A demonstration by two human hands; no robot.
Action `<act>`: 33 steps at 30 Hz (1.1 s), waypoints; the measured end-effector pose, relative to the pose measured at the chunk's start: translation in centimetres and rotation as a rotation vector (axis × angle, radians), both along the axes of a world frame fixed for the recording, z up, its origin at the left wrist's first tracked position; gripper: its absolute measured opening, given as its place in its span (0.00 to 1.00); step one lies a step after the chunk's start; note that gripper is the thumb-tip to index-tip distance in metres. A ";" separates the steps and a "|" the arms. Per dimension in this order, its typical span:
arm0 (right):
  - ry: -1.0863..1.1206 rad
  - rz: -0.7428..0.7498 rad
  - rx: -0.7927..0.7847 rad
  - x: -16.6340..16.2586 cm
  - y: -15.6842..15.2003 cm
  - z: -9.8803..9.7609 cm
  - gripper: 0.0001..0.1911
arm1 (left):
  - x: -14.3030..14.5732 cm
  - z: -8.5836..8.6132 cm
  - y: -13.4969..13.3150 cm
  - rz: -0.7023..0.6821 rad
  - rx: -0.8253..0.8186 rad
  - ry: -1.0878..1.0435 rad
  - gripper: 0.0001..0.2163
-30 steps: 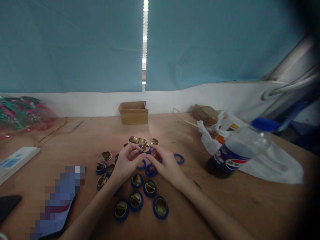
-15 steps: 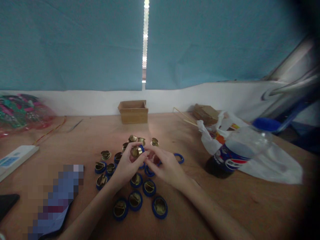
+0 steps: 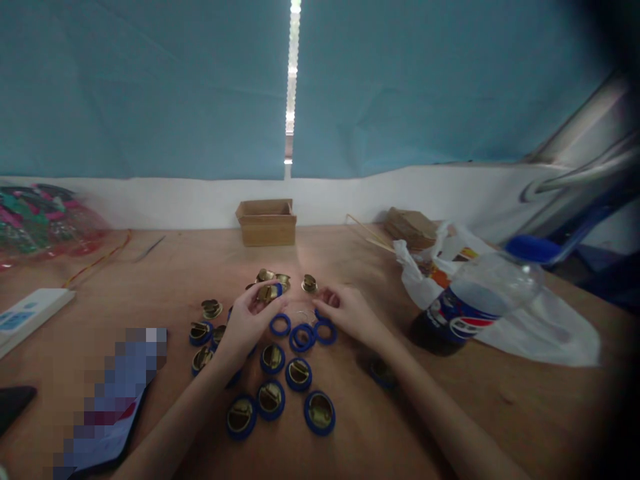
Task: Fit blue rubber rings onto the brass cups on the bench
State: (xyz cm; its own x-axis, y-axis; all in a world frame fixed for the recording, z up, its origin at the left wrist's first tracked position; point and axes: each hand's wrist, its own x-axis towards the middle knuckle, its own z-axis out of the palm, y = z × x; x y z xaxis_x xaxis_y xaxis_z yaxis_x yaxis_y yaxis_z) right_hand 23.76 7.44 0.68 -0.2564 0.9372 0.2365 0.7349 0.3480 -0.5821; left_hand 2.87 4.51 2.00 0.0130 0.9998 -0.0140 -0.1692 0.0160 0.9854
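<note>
Brass cap point(image 3: 269, 292), blue-rimmed, pinched in left hand point(image 3: 245, 323) fingertips; right hand point(image 3: 353, 313) half-open, loosely curled, nothing visibly held, beside blue rings point(image 3: 303, 335) on wooden table point(image 3: 450, 413).

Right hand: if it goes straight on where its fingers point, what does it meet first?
Probably the brass cap lying just beyond the fingers of the right hand, though depth is unclear.
</note>
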 end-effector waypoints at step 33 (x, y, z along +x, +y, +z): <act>0.175 0.026 0.069 -2.0 0.4 -1.8 0.04 | -0.5 0.0 -0.1 -0.040 0.015 0.017 0.22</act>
State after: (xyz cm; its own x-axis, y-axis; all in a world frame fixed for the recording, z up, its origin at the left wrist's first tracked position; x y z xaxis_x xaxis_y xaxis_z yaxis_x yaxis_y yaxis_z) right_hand 21.73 7.88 -1.09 -0.2301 0.9108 0.3429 0.6146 0.4091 -0.6744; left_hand 2.39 4.41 2.05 0.0525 0.9986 0.0003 -0.1522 0.0077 0.9883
